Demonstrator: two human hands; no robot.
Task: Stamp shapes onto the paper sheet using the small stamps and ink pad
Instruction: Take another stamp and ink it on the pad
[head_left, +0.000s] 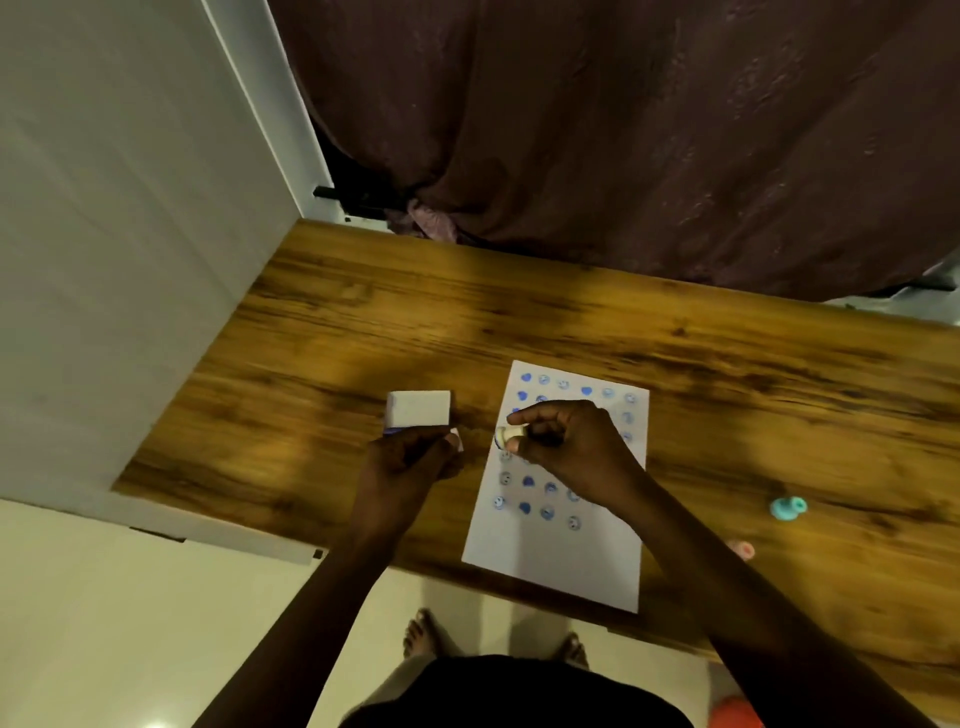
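— Stamp (511, 434): head view shows our right hand (566, 441) pinching it over the paper (556, 561), left edge; our left hand (405, 460) grips the pad (418, 410) alongside.
— We might smear fresh prints (525, 508) if our wrist drags, or overlap one.

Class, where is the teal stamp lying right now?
Head view: the teal stamp lies on the table, right of the paper, just beyond a blurred pink item.

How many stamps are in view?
3. One cream stamp pinched in the right hand, a teal stamp on the table right of the paper, a pink stamp just nearer. Others may be hidden.
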